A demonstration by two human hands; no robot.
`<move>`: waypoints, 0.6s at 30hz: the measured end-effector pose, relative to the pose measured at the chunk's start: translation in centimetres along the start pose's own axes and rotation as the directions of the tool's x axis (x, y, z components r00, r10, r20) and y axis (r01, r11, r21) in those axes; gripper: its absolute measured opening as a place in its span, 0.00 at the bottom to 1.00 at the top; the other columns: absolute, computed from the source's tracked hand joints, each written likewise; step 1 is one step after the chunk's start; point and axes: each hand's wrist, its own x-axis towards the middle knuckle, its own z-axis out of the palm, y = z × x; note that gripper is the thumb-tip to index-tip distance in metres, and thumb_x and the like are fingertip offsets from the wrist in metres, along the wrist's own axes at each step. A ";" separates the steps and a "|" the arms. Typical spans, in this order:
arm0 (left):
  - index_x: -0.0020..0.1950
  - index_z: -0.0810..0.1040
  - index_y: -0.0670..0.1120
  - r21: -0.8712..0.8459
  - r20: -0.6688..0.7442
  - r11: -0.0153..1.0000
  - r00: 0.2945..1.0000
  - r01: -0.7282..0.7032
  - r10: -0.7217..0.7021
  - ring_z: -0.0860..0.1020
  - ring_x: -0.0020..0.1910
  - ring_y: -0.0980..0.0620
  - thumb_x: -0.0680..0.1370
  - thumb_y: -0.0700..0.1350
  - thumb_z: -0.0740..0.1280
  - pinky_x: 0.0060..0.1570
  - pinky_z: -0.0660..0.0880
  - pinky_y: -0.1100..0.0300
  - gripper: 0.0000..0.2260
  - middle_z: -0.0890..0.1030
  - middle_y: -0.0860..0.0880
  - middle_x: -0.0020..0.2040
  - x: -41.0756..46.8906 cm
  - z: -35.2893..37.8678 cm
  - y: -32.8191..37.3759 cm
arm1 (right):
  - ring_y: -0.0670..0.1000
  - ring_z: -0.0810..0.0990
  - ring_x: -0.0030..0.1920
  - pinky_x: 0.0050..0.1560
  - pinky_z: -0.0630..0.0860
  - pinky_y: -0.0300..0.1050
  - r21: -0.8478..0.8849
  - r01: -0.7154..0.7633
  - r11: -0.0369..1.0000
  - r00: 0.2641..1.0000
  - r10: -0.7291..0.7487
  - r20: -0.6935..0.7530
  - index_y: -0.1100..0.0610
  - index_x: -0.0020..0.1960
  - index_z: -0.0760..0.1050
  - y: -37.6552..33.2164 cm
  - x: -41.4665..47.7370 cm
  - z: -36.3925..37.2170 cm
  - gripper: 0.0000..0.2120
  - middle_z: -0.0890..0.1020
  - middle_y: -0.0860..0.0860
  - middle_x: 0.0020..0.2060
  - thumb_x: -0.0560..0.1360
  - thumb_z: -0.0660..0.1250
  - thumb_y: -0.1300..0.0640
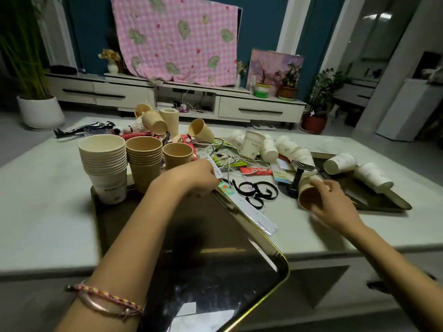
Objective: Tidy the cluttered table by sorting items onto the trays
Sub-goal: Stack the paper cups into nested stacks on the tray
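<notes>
A dark metal tray [215, 264] lies in front of me, overhanging the table's front edge. On its far end stand a stack of white paper cups [103, 159], a stack of brown cups [144, 154] and a short brown stack [177, 155]. My left hand [194, 179] hovers at the tray's right rim, fingers curled downward over a clear ruler [249, 212]; what it holds is hidden. My right hand [332, 202] grips a brown paper cup [308, 194] lying on its side. A second tray [374, 195] at the right carries white cups [340, 163].
Loose brown cups [201, 130], tipped white cups [252, 143], white cables [230, 156], snack wrappers [256, 170] and black hook-and-loop straps [257, 191] litter the table's middle. A black stand [296, 183] sits by my right hand. Bare tabletop [48, 207] lies to the left.
</notes>
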 end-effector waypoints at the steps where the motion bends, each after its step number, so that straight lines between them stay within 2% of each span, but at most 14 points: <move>1: 0.56 0.77 0.38 -0.001 0.004 1.000 1.000 0.000 0.000 0.80 0.52 0.42 0.78 0.39 0.58 0.45 0.76 0.54 0.11 0.81 0.39 0.51 0.0 -0.1 0.1 | 0.62 0.74 0.59 0.53 0.73 0.52 -0.026 0.004 1.000 1.000 -0.005 -0.017 0.51 0.71 0.60 0.0 0.2 0.0 0.31 0.65 0.60 0.68 0.72 0.69 0.55; 4: 0.55 0.77 0.38 0.006 -0.036 1.000 0.999 -0.005 0.005 0.80 0.52 0.42 0.78 0.40 0.59 0.51 0.77 0.52 0.11 0.81 0.39 0.50 -0.2 -0.5 0.0 | 0.61 0.75 0.55 0.48 0.73 0.50 -0.140 0.024 0.990 0.997 -0.034 -0.073 0.55 0.69 0.66 0.0 0.4 -0.8 0.24 0.70 0.59 0.63 0.74 0.66 0.59; 6: 0.55 0.77 0.38 0.012 -0.056 1.000 0.998 -0.003 0.004 0.80 0.51 0.43 0.78 0.40 0.59 0.49 0.77 0.53 0.11 0.82 0.40 0.50 -0.2 -0.8 -0.4 | 0.61 0.76 0.52 0.42 0.71 0.47 -0.144 0.063 0.988 0.985 -0.085 -0.150 0.59 0.64 0.71 -0.1 -0.2 -1.9 0.21 0.74 0.59 0.59 0.72 0.68 0.62; 7: 0.54 0.77 0.38 0.016 -0.057 1.000 0.998 0.005 -0.004 0.80 0.50 0.44 0.78 0.40 0.59 0.47 0.76 0.55 0.11 0.82 0.40 0.49 -0.1 -1.0 -0.7 | 0.62 0.77 0.50 0.40 0.70 0.46 -0.099 0.108 0.989 0.969 -0.127 -0.212 0.60 0.61 0.73 -0.5 -0.6 -2.4 0.20 0.76 0.60 0.56 0.70 0.69 0.65; 9: 0.55 0.77 0.39 0.013 -0.046 0.999 0.999 0.029 -0.029 0.80 0.49 0.44 0.78 0.40 0.58 0.43 0.75 0.57 0.11 0.81 0.40 0.50 0.1 -1.1 -1.3 | 0.61 0.78 0.45 0.40 0.72 0.47 0.101 0.231 0.968 0.914 -0.180 -0.363 0.62 0.58 0.75 -2.6 -2.0 -4.2 0.18 0.79 0.59 0.51 0.68 0.69 0.70; 11: 0.56 0.77 0.39 0.010 -0.034 0.997 0.996 0.077 -0.077 0.79 0.50 0.44 0.78 0.39 0.59 0.43 0.74 0.56 0.11 0.80 0.40 0.51 0.3 -1.0 -2.0 | 0.55 0.77 0.41 0.41 0.72 0.45 0.330 0.357 0.874 0.857 -0.165 -0.489 0.60 0.56 0.74 -6.1 -2.1 -6.3 0.16 0.79 0.53 0.46 0.70 0.65 0.71; 13: 0.59 0.75 0.40 0.030 0.003 0.991 0.991 0.133 -0.133 0.78 0.50 0.45 0.79 0.39 0.59 0.43 0.73 0.57 0.11 0.79 0.42 0.52 0.4 -0.6 -2.5 | 0.54 0.77 0.36 0.34 0.74 0.45 0.512 0.384 0.769 0.881 -0.140 -0.451 0.58 0.58 0.74 -10.0 -1.0 -7.9 0.15 0.77 0.51 0.45 0.73 0.62 0.69; 15: 0.61 0.74 0.40 0.062 0.042 0.980 0.981 0.188 -0.191 0.78 0.52 0.46 0.79 0.39 0.59 0.44 0.73 0.58 0.12 0.78 0.42 0.54 0.5 -0.4 -3.1 | 0.52 0.78 0.33 0.28 0.74 0.38 0.640 0.378 0.669 0.918 -0.182 -0.351 0.59 0.61 0.75 -14.2 0.8 -8.6 0.16 0.78 0.53 0.48 0.76 0.58 0.68; 17: 0.61 0.73 0.40 0.054 0.074 0.973 0.971 0.223 -0.227 0.77 0.54 0.45 0.79 0.39 0.59 0.46 0.73 0.57 0.12 0.77 0.41 0.56 0.6 -0.2 -3.5 | 0.52 0.78 0.36 0.31 0.74 0.36 0.664 0.397 0.634 0.915 -0.220 -0.337 0.59 0.63 0.74 -18.1 2.8 -8.8 0.19 0.79 0.54 0.51 0.75 0.56 0.68; 18: 0.61 0.73 0.40 0.046 0.077 0.971 0.968 0.234 -0.237 0.77 0.55 0.45 0.78 0.39 0.60 0.48 0.73 0.56 0.12 0.77 0.41 0.56 0.6 -0.2 -3.7 | 0.53 0.79 0.40 0.37 0.77 0.39 0.670 0.408 0.621 0.911 -0.234 -0.339 0.60 0.64 0.74 -20.1 3.8 -8.8 0.20 0.80 0.56 0.54 0.75 0.55 0.69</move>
